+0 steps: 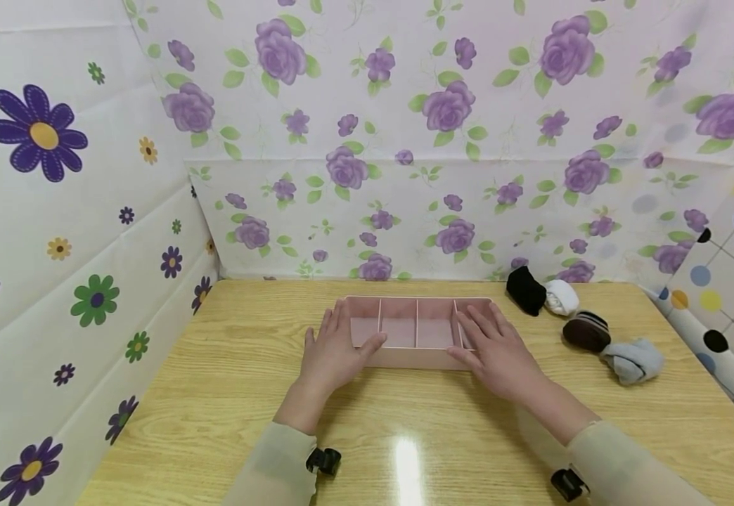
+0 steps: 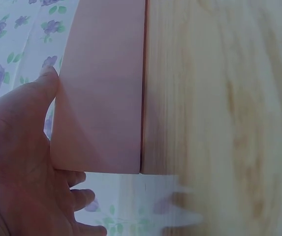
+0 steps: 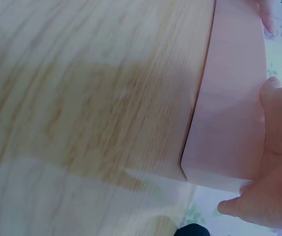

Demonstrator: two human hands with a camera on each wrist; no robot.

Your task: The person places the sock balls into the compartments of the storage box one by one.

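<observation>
A pink divided box with several compartments in a row sits on the wooden table, long side towards me. My left hand lies at its left end, fingers extended along that side and thumb at the front rim. At the opposite end, my right hand spreads its straight fingers over the last compartment, with the thumb on the front edge. In the left wrist view, the thumb touches the upper edge of the box's long wall. No contents show in the compartments visible between the hands.
To the right of the box lie balled socks: a black one, a white one, a brown striped one and a grey one. Flower-printed sheeting stands behind the table; more sheeting borders both sides.
</observation>
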